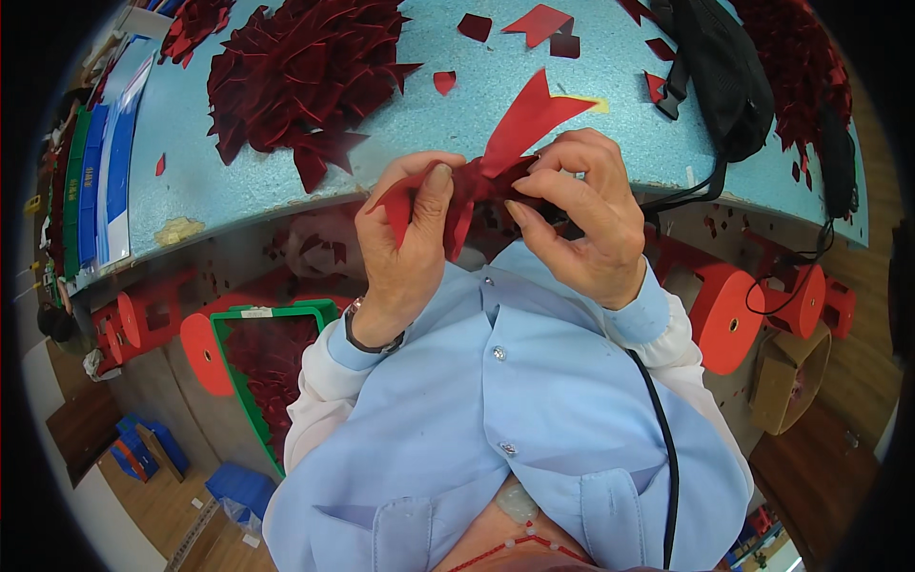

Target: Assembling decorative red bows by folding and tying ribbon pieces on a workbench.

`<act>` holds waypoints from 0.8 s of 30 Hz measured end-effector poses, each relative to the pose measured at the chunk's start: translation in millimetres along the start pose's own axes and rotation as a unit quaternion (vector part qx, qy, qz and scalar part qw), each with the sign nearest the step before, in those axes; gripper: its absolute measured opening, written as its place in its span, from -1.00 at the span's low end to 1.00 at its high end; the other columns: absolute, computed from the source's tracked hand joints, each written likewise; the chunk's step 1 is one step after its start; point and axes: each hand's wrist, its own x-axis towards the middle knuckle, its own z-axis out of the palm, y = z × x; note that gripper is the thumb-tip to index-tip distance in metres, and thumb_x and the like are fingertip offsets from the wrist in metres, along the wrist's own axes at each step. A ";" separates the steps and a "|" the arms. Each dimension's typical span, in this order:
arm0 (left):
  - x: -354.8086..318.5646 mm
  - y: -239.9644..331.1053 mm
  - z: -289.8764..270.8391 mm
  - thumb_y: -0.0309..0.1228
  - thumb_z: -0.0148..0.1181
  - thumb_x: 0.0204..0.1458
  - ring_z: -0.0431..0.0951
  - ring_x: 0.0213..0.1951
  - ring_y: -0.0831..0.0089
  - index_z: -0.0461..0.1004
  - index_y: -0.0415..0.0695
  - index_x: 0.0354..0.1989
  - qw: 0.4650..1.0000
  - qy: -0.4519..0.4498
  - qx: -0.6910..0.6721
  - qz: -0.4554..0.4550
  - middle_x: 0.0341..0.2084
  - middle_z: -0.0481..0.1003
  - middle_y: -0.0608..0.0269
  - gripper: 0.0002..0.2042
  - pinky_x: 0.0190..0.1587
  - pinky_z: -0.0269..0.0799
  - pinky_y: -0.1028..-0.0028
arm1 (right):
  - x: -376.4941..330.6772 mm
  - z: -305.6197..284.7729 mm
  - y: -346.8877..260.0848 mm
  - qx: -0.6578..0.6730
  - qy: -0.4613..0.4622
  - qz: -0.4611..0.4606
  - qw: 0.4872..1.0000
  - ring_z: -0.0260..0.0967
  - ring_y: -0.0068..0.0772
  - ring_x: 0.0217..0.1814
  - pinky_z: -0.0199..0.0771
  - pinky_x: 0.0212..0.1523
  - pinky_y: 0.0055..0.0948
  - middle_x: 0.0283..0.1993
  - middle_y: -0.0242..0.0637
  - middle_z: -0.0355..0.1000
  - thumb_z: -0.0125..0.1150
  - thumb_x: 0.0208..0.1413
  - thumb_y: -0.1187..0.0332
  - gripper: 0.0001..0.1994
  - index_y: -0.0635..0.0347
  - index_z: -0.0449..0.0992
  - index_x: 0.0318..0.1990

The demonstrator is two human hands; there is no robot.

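Note:
Between my hands, just off the table's near edge, is a red velvet-like ribbon bow. One notched ribbon tail points up and away over the tabletop. My left hand is closed on the bow's left loop, with the thumb pressed on its front. On the other side, my right hand pinches the bow's darker right part between bent fingers and thumb. The fingers partly cover the knot and right loop. A large pile of dark red bows lies on the blue table ahead of my left hand.
Ribbon scraps are scattered on the table. A black bag with straps lies at the right, near another dark red pile. Below are a green crate of dark red pieces, red stools and a cardboard box.

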 end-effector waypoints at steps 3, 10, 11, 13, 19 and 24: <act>0.8 1.1 1.4 -0.42 -0.01 0.20 0.26 -0.58 0.74 0.43 -0.22 -0.22 1.000 0.011 0.007 0.002 -0.51 0.42 0.42 -0.85 -0.55 0.14 0.69 | -0.6 2.8 2.3 -0.030 0.002 -0.022 0.999 0.30 -0.23 -0.21 0.34 -0.22 -0.32 -0.32 -0.24 0.35 0.32 -0.34 0.65 -0.69 0.27 0.48 -0.31; 1.1 2.3 -3.1 -0.38 -0.02 0.21 0.28 -0.59 0.72 0.44 -0.22 -0.23 0.997 0.002 -0.041 -0.062 -0.52 0.43 0.39 -0.83 -0.57 0.14 0.68 | -1.1 4.5 5.1 -0.054 0.010 -0.048 0.997 0.30 -0.17 -0.22 0.32 -0.17 -0.27 -0.34 -0.23 0.35 0.31 -0.34 0.66 -0.70 0.28 0.48 -0.33; 1.2 1.6 -3.5 -0.37 -0.02 0.21 0.28 -0.59 0.71 0.44 -0.22 -0.23 0.995 0.002 -0.061 -0.081 -0.52 0.43 0.39 -0.82 -0.58 0.14 0.68 | 1.6 4.2 1.7 -0.042 0.018 -0.035 0.998 0.30 -0.17 -0.23 0.32 -0.16 -0.26 -0.35 -0.23 0.35 0.31 -0.34 0.65 -0.71 0.28 0.47 -0.33; 1.7 0.9 -3.3 -0.35 -0.01 0.21 0.28 -0.59 0.71 0.45 -0.22 -0.22 0.994 0.001 -0.066 -0.090 -0.52 0.43 0.38 -0.81 -0.58 0.14 0.68 | 5.9 3.4 -3.4 -0.018 0.033 -0.008 0.999 0.31 -0.16 -0.24 0.31 -0.14 -0.25 -0.37 -0.23 0.35 0.31 -0.33 0.65 -0.72 0.29 0.47 -0.35; 2.3 -2.6 -7.0 -0.30 0.05 0.17 0.29 -0.61 0.69 0.46 -0.24 -0.20 0.987 -0.002 -0.089 -0.132 -0.53 0.44 0.35 -0.77 -0.61 0.13 0.67 | 3.2 1.6 1.9 -0.032 -0.016 -0.028 0.999 0.32 -0.17 -0.25 0.29 -0.14 -0.26 -0.38 -0.22 0.36 0.33 -0.33 0.62 -0.72 0.29 0.47 -0.36; 5.8 2.8 -7.2 -0.34 0.13 0.12 0.30 -0.59 0.69 0.48 -0.27 -0.19 0.970 -0.024 -0.174 -0.169 -0.53 0.47 0.34 -0.77 -0.59 0.14 0.69 | 4.0 0.1 3.6 -0.013 -0.030 -0.028 0.999 0.32 -0.21 -0.27 0.27 -0.15 -0.29 -0.39 -0.23 0.37 0.33 -0.33 0.61 -0.74 0.29 0.47 -0.36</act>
